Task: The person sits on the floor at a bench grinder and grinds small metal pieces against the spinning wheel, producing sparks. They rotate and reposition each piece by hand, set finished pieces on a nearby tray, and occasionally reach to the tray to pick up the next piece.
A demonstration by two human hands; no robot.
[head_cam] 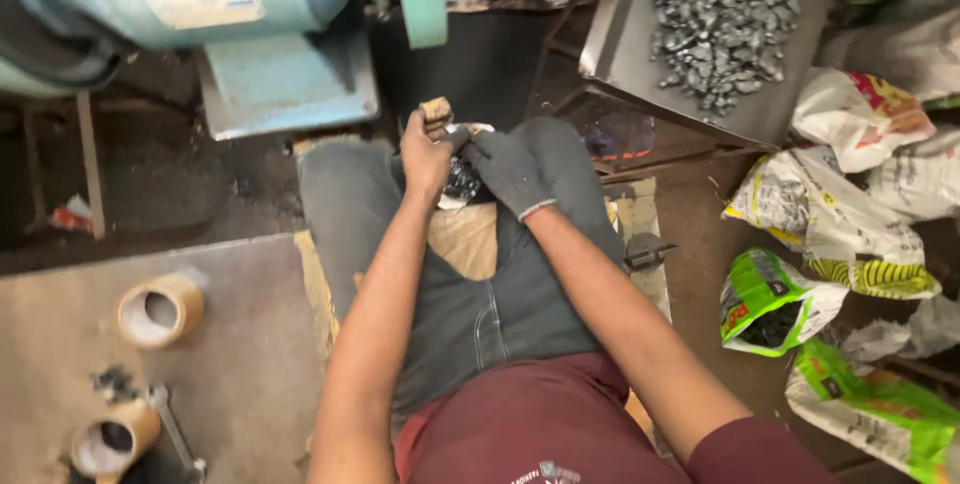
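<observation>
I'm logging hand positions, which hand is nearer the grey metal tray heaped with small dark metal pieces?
Right. The gloved right hand lies below-left of the grey metal tray, closer to its corner; the bare left hand is farther left, beside the right.

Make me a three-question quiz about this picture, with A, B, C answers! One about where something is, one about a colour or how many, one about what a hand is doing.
1. Where is the heap of small metal pieces?
A. on the tray top right
B. on the lap
C. in the green bag

2. How many tape rolls lie bottom left?
A. one
B. two
C. four

3. Which hand wears a dark glove?
A. left hand
B. right hand
C. both

Answers:
1 A: the grey heap covers the tray.
2 B: one tape roll and another lie there.
3 B: the right hand is gloved, while the left hand is bare.
</observation>
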